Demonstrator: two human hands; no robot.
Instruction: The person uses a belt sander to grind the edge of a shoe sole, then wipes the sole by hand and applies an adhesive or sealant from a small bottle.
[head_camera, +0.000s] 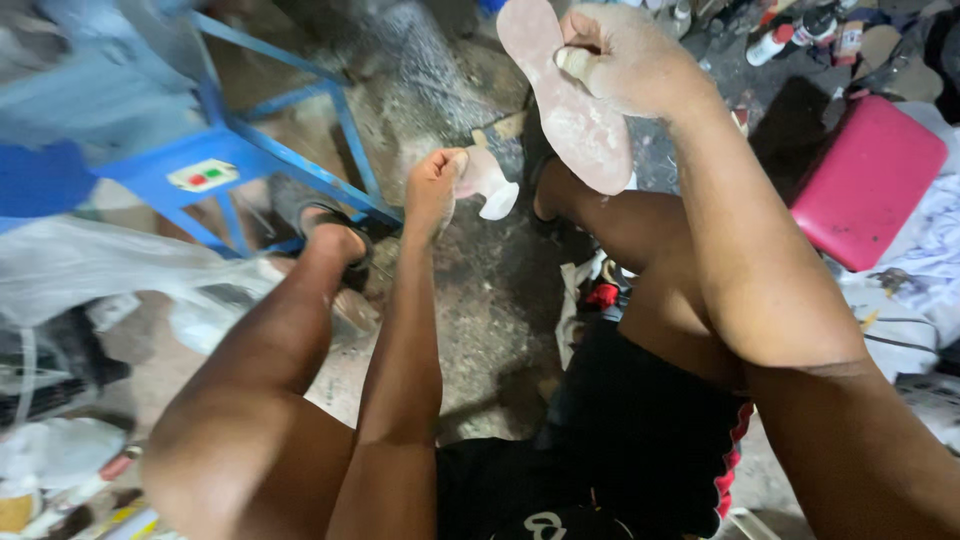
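Observation:
My right hand (625, 55) is raised at the top centre and grips a pale pink shoe sole (570, 110), which hangs flat side toward me. My left hand (435, 185) reaches down toward the concrete floor and pinches a small whitish cut-off piece of sole material (488, 185). My bare knees and legs fill the lower part of the view; my left foot wears a dark sandal (335, 232).
A blue metal machine frame (240, 150) with a red-and-green switch box stands at the upper left. A pink cushioned stool (865, 180) sits at the right. Bottles and cans (790, 35) lie at the top right. Plastic sheeting (90, 270) and clutter lie left.

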